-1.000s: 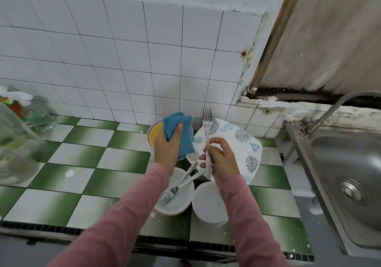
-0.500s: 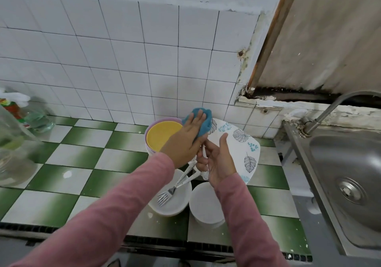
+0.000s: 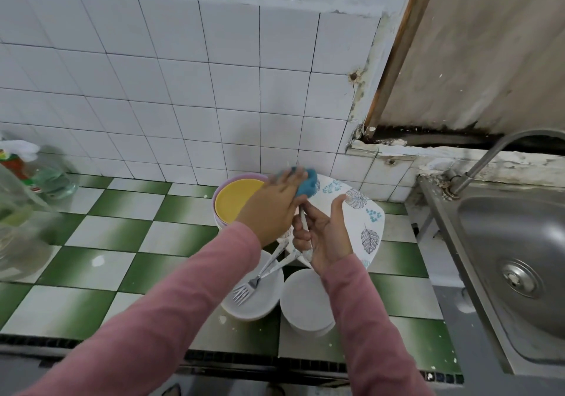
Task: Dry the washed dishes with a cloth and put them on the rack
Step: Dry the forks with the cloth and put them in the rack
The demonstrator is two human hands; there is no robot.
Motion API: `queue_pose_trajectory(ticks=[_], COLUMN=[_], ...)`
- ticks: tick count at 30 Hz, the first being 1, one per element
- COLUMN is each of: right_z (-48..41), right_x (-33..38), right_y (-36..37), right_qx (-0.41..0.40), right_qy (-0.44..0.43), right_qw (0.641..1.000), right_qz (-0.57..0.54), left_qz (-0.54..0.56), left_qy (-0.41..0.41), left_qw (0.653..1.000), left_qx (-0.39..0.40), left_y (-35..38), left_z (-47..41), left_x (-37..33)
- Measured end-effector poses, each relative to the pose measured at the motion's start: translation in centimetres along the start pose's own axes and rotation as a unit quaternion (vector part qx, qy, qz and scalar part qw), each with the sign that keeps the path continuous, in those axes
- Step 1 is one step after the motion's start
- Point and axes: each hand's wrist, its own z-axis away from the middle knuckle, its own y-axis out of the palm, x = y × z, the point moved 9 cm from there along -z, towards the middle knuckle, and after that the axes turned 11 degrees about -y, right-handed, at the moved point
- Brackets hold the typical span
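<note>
the left hand (image 3: 272, 209) grips the blue cloth (image 3: 306, 182), its fingers closed and pressing the cloth around the top of a fork (image 3: 303, 221), so the tines are hidden. the right hand (image 3: 325, 236) holds the fork handle upright with curled fingers. both hands are above the tiled counter (image 3: 101, 236), in front of a leaf plate (image 3: 365, 227). 2 other forks (image 3: 244, 292) lie in a white bowl (image 3: 260, 308), just beside a second white bowl (image 3: 305, 304).
</note>
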Motion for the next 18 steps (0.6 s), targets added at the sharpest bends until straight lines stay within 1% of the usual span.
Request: queue_pose_trajectory(ticks=[2,3,4,6,8,11,15,18], right_z=[0.1,0.2,0.2,0.0,-0.2,-0.5,-0.6,-0.7], right_x=[0.2,0.4,0.6,0.9,1.1,1.2,1.2,0.8], right_y=[0.8,1.0,1.0,0.5,-0.2,-1.1,-2.1,-2.4], right_qx=[0.012,0.015,0.014,0.005,-0.002,-0.004,-0.012,-0.026], right_qy=[-0.003,-0.006,-0.009,-0.012,-0.018,-0.029,-0.034,-0.035], right_qw=[1.0,1.0,1.0,1.0,1.0,0.999,0.999,0.998], right_qz=[0.014,0.017,0.017,0.014,0.018,0.028,0.012,-0.036], left_qz=[-0.041,-0.037,-0.03,0.001,0.055,0.119,0.142,0.146], left_qy=[-0.058,-0.073,-0.073,-0.039,-0.003,0.003,0.009,0.009], left_qw=[0.995,0.992,0.993,0.998,0.998,0.992,0.988,0.987], left_qx=[-0.077,-0.091,-0.087,-0.056,-0.016,0.034,0.062,0.067], left_y=[-1.8,-2.3,-2.3,-1.7,-0.9,0.2,0.1,-0.3], left_z=[-0.7,-0.9,-1.0,-0.8,-0.1,0.7,1.3,1.5], left_x=[0.3,0.3,0.3,-0.4,-1.2,-1.4,-2.0,-2.5])
